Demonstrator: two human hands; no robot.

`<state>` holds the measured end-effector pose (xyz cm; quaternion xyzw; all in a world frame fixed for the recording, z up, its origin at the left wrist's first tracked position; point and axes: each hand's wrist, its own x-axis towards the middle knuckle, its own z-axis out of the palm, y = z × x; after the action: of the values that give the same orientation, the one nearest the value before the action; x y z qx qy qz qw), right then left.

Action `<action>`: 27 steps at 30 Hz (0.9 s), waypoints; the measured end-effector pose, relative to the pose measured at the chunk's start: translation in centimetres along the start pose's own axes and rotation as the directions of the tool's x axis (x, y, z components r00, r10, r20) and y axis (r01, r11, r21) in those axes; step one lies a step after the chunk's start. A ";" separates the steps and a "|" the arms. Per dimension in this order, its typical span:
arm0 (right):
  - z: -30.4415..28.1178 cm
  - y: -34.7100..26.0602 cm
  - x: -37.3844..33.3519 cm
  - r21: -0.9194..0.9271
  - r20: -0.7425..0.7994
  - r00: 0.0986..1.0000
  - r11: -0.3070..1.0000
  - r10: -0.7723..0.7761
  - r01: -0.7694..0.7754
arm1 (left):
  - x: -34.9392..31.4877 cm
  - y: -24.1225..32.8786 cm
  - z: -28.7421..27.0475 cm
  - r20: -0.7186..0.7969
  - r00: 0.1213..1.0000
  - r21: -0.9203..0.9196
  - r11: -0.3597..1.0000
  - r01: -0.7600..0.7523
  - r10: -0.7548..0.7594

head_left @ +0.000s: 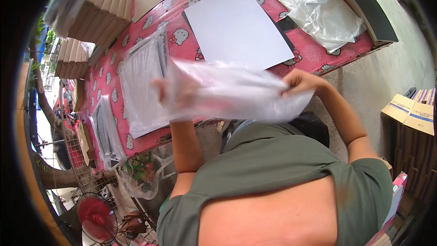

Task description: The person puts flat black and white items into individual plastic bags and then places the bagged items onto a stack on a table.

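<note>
A clear plastic bag (246, 93) is stretched in the air between my two hands, just above the table's near edge. My right hand (302, 82) pinches its right end with bent fingers. At the left end, my left hand (180, 92) grips the bag; motion blurs it and the film partly covers its fingers. Beyond the bag, a white sheet (239, 25) lies on a slightly larger dark board that shows along its edges. To the left of my left hand lies a stack of plastic-wrapped flat boards (143, 82).
The table wears a pink patterned cover (309, 48). Loose clear bags (314, 11) and a black board (364, 7) lie at the far right. Brown cartons (102, 11) are stacked far left, with a smaller wrapped bundle (107, 130) nearer. A red fan (95, 217) stands low left; boxes (412, 111) stand right.
</note>
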<state>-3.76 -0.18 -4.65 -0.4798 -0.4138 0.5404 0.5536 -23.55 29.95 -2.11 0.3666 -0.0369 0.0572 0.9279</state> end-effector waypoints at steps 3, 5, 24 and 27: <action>-1.4 0.3 -2.4 0.403 -0.510 0.860 0.888 0.017 0.222 | -2.2 -2.5 -2.0 -0.214 0.930 0.767 0.538 0.350 -0.300; -1.2 -0.8 -3.4 0.482 -0.447 0.895 0.843 0.001 0.240 | -2.7 -5.2 0.0 -0.418 0.848 0.263 0.850 0.456 -0.325; -0.5 -5.2 -2.0 0.237 -0.713 0.683 0.864 -0.155 0.444 | -2.8 -2.4 6.2 -0.574 0.736 0.152 0.929 -0.337 0.361; -2.7 -13.3 -2.3 -0.494 -0.488 0.657 0.802 -0.575 0.335 | -0.9 4.0 7.7 -0.117 0.879 -0.038 0.882 -0.469 0.462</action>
<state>1.42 -2.07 8.00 -0.6003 -0.4099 0.1079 0.6782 -25.18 27.51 6.16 0.3132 -0.0773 0.2964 0.8989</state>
